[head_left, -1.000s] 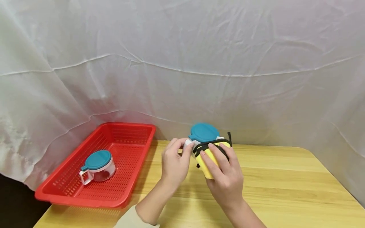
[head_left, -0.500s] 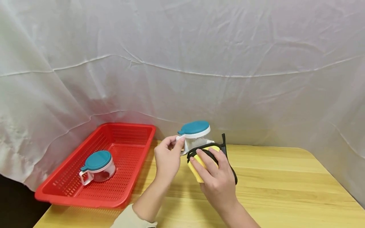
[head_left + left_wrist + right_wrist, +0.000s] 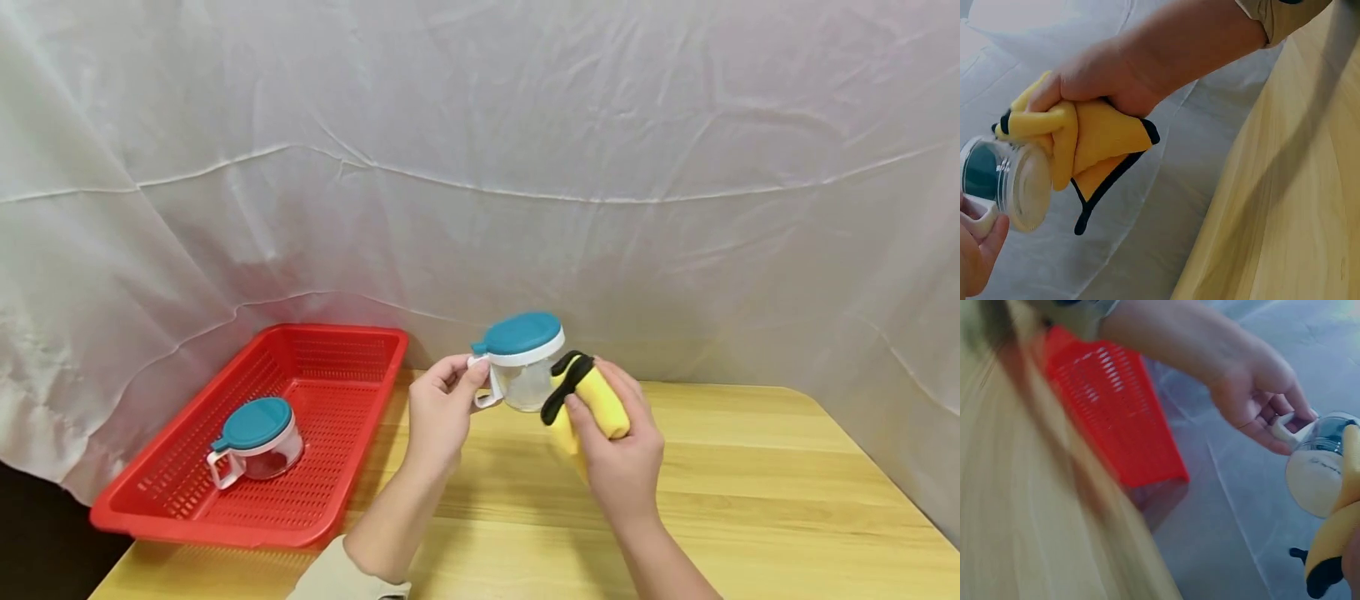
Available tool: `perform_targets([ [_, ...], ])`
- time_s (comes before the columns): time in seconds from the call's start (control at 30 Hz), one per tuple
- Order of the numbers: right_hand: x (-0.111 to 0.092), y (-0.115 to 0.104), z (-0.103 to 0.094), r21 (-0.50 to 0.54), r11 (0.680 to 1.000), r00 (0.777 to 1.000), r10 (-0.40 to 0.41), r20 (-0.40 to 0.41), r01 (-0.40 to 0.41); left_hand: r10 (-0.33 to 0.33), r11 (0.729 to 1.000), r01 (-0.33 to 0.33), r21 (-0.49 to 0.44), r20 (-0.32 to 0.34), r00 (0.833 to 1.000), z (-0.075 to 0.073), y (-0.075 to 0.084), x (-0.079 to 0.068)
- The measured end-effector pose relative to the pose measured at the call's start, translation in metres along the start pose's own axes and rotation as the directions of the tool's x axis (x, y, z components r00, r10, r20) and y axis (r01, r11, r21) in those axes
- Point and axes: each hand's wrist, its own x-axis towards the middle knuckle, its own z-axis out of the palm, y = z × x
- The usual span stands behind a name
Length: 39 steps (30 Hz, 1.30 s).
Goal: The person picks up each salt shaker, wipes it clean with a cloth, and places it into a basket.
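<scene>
My left hand (image 3: 441, 408) pinches the white handle of a clear jar (image 3: 523, 385) with a blue lid, held up above the table. In my right hand (image 3: 626, 446) is a bunched yellow cloth (image 3: 600, 400) with black edging, close against the jar's right side. The left wrist view shows the cloth (image 3: 1094, 140) folded in the fingers with a corner hanging down, right by the jar's base (image 3: 1029, 187). From the right wrist, the jar's round base (image 3: 1315, 481) faces the camera, partly covered by the cloth.
A red perforated basket (image 3: 360, 433) stands on the left of the wooden table (image 3: 720, 483). Inside it sits a second blue-lidded jar (image 3: 258, 437) with a white handle. A pale curtain (image 3: 480, 167) hangs behind the table.
The jar has come out from behind the cloth, so its clear side shows. My right hand first shifted left, then moved right and turned, regripping the cloth into a tighter bunch.
</scene>
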Motion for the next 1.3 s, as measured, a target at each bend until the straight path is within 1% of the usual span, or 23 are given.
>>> perform_targets([
  [0.03, 0.001, -0.002, -0.002, 0.023, 0.994, 0.994, 0.104, -0.012, -0.104, 0.012, 1.000, -0.013, 0.015, 0.017, 1.000, 0.000, 0.000, -0.001],
  [0.07, 0.003, -0.004, -0.003, 0.051, 0.979, 0.980, 0.199, -0.020, -0.198, 0.022, 0.999, -0.023, 0.032, 0.032, 0.999, 0.000, 0.000, -0.001],
  [0.1, 0.004, -0.005, -0.005, 0.078, 0.959, 0.961, 0.274, -0.023, -0.271, 0.032, 0.998, -0.035, 0.054, 0.047, 0.998, -0.001, 0.000, -0.002],
  [0.17, 0.007, -0.009, -0.008, 0.125, 0.918, 0.924, 0.382, -0.027, -0.376, 0.045, 0.994, -0.053, 0.096, 0.075, 0.996, -0.001, 0.001, -0.003],
  [0.23, 0.010, -0.011, -0.010, 0.173, 0.883, 0.894, 0.446, -0.028, -0.435, 0.049, 0.990, -0.062, 0.127, 0.106, 0.993, -0.001, 0.001, -0.003],
  [0.27, 0.011, -0.012, -0.011, 0.193, 0.873, 0.887, 0.461, -0.026, -0.448, 0.048, 0.989, -0.065, 0.136, 0.123, 0.991, -0.001, 0.001, -0.003],
  [0.37, 0.013, -0.013, -0.013, 0.221, 0.865, 0.883, 0.469, -0.031, -0.451, 0.051, 0.986, -0.076, 0.152, 0.158, 0.986, -0.002, 0.000, -0.003],
  [0.43, 0.011, -0.013, -0.012, 0.202, 0.881, 0.895, 0.443, -0.043, -0.427, 0.057, 0.983, -0.083, 0.165, 0.159, 0.986, -0.001, 0.000, -0.003],
  [0.5, 0.009, -0.011, -0.011, 0.164, 0.918, 0.926, 0.373, -0.055, -0.361, 0.060, 0.979, -0.087, 0.183, 0.147, 0.987, -0.001, 0.000, -0.003],
  [0.57, 0.006, -0.009, -0.009, 0.115, 0.960, 0.962, 0.264, -0.069, -0.255, 0.070, 0.975, -0.095, 0.202, 0.131, 0.989, -0.001, 0.001, -0.004],
  [0.63, 0.003, -0.007, -0.007, 0.075, 0.990, 0.988, 0.128, -0.082, -0.122, 0.077, 0.971, -0.101, 0.217, 0.118, 0.990, 0.000, 0.001, -0.005],
  [0.7, 0.002, -0.004, -0.004, 0.046, 0.999, 0.996, -0.013, -0.091, 0.018, 0.085, 0.968, -0.108, 0.226, 0.112, 0.990, 0.000, 0.001, -0.005],
  [0.77, 0.001, -0.003, -0.002, 0.029, 0.990, 0.986, -0.133, -0.098, 0.136, 0.087, 0.967, -0.109, 0.228, 0.107, 0.991, 0.000, 0.001, -0.006],
  [0.8, 0.001, -0.003, 0.000, 0.014, 0.981, 0.976, -0.192, -0.103, 0.194, 0.087, 0.967, -0.109, 0.230, 0.102, 0.991, 0.000, 0.001, -0.006],
  [0.87, 0.000, -0.003, 0.003, -0.032, 0.952, 0.946, -0.305, -0.111, 0.303, 0.098, 0.964, -0.118, 0.239, 0.093, 0.991, 0.002, 0.001, -0.007],
  [0.9, 0.000, -0.003, 0.005, -0.061, 0.932, 0.925, -0.362, -0.112, 0.357, 0.105, 0.962, -0.123, 0.245, 0.087, 0.991, 0.002, 0.000, -0.007],
  [0.97, 0.000, -0.005, 0.010, -0.125, 0.876, 0.870, -0.480, -0.116, 0.466, 0.126, 0.956, -0.140, 0.259, 0.069, 0.990, 0.003, 0.000, -0.009],
  [1.07, 0.000, -0.007, 0.017, -0.251, 0.755, 0.757, -0.644, -0.107, 0.606, 0.152, 0.950, -0.160, 0.268, 0.050, 0.987, 0.005, -0.003, -0.011],
  [1.17, 0.000, -0.008, 0.022, -0.355, 0.617, 0.644, -0.763, -0.054, 0.702, 0.146, 0.957, -0.152, 0.248, 0.041, 0.988, 0.007, -0.005, -0.013],
  [1.2, -0.001, -0.008, 0.023, -0.383, 0.576, 0.614, -0.789, -0.030, 0.722, 0.137, 0.961, -0.141, 0.237, 0.037, 0.990, 0.008, -0.006, -0.013],
  [1.23, -0.002, -0.008, 0.023, -0.408, 0.540, 0.591, -0.806, -0.001, 0.736, 0.125, 0.965, -0.129, 0.227, 0.033, 0.992, 0.008, -0.006, -0.013],
  [1.27, -0.003, -0.007, 0.024, -0.425, 0.510, 0.572, -0.820, 0.022, 0.747, 0.114, 0.969, -0.118, 0.219, 0.029, 0.993, 0.009, -0.007, -0.014],
  [1.3, -0.004, -0.007, 0.024, -0.438, 0.489, 0.560, -0.828, 0.039, 0.754, 0.106, 0.971, -0.109, 0.215, 0.024, 0.994, 0.009, -0.007, -0.014],
])
